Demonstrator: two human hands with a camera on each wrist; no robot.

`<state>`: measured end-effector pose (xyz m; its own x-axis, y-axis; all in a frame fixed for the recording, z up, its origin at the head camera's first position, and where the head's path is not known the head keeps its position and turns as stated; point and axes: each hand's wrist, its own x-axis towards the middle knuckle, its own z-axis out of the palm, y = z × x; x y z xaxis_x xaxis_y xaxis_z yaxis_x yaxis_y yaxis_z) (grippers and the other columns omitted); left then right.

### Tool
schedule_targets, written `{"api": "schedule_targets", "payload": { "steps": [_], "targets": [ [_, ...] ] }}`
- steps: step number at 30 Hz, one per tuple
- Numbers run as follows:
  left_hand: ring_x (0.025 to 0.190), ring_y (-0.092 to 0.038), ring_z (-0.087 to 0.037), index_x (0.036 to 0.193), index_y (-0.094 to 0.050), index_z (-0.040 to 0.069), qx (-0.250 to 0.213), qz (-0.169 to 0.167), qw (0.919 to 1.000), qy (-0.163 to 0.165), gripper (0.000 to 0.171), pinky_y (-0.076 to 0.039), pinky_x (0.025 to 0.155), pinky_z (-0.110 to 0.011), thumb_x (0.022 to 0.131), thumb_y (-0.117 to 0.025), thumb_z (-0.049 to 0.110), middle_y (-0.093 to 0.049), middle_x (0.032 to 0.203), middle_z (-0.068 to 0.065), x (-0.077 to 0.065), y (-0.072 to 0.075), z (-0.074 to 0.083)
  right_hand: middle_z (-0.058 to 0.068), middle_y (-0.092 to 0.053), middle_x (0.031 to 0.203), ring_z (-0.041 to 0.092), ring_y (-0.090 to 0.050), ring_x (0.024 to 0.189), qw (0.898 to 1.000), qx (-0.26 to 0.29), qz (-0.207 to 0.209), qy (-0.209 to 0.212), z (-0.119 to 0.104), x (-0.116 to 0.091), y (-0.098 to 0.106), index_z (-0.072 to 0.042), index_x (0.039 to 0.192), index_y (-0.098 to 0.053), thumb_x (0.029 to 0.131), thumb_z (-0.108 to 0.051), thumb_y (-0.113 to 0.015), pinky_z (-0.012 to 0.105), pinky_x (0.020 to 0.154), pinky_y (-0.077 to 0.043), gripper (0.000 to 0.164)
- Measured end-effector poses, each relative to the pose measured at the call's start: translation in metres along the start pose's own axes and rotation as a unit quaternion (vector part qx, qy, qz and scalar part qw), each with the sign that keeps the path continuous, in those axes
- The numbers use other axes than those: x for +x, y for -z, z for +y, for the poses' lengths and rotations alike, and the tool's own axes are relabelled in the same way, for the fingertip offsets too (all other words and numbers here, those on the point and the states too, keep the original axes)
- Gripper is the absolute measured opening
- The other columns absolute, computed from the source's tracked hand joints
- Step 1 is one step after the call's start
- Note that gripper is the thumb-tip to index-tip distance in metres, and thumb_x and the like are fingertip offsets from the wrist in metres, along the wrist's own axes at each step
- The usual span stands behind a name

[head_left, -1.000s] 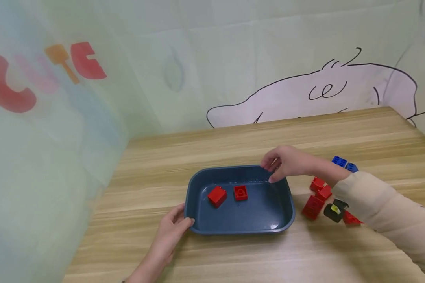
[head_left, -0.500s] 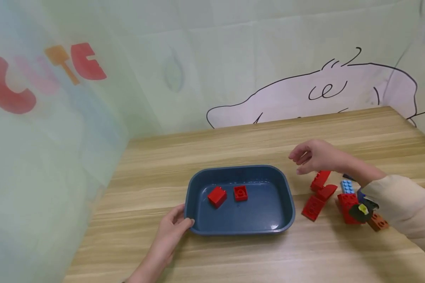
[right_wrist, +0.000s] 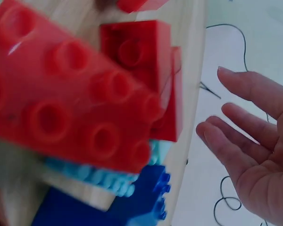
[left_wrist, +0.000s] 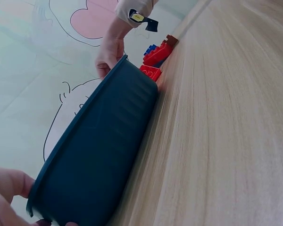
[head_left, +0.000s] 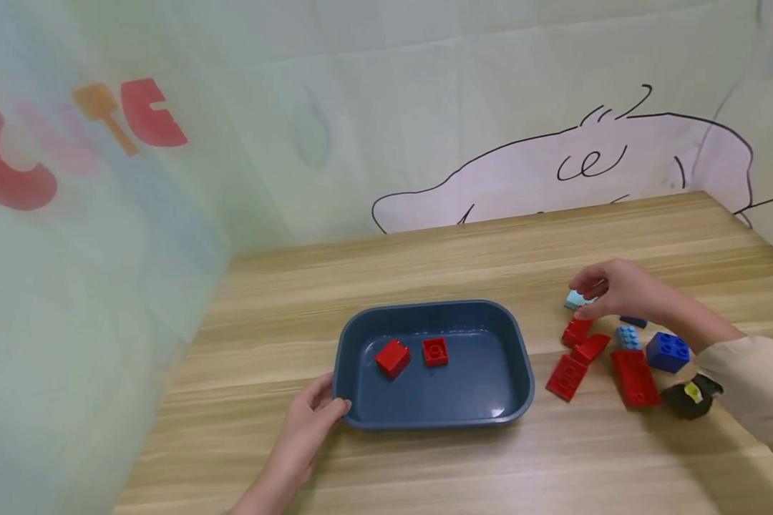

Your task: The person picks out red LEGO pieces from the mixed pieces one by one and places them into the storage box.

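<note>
A dark blue tray (head_left: 464, 390) sits on the table, with two red toy bricks inside, one lying tilted (head_left: 393, 359) and one showing its hollow underside (head_left: 435, 351). At the tray's left front corner my left hand (head_left: 304, 428) grips the rim, thumb on top; the left wrist view shows its fingers (left_wrist: 12, 181) at the tray edge. To the right of the tray, my right hand (head_left: 628, 292) hovers over the loose bricks with nothing in it. Its fingers are apart and relaxed in the right wrist view. Closest below are a light blue brick (head_left: 577, 300) and a red brick (head_left: 576, 330).
Other loose bricks lie right of the tray: a red curved piece (head_left: 590, 348), a flat red brick (head_left: 567, 377), a large red brick (head_left: 636, 379), a small light blue brick (head_left: 628, 337) and a blue brick (head_left: 668, 352). A printed cloth (head_left: 425, 129) hangs behind the table.
My right hand has moved right, from the tray's far right corner to above the loose bricks, uncovering more of them. My left hand stays on the tray.
</note>
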<state>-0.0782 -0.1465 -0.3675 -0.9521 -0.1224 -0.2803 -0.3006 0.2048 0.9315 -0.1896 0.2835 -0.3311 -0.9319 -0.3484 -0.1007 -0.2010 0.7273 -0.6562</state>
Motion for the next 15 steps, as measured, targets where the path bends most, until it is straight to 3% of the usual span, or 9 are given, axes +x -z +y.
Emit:
{"api": "schedule_targets", "payload": {
  "steps": [15],
  "targets": [
    [0.106,-0.055,-0.027,0.132,-0.043,-0.009,-0.001,-0.001,1.0,-0.004,0.055,-0.05,0.085,-0.029,0.078,-0.055,0.0,-0.052,0.124,-0.025,0.0,0.001,-0.001,0.015,-0.066,0.097,0.025,-0.063,0.085,0.999,0.004,0.011,-0.037,0.026,-0.01,-0.009,0.011,0.109,-0.06,0.07,-0.024,-0.08,0.037,0.072,-0.054,0.056]
  ]
}}
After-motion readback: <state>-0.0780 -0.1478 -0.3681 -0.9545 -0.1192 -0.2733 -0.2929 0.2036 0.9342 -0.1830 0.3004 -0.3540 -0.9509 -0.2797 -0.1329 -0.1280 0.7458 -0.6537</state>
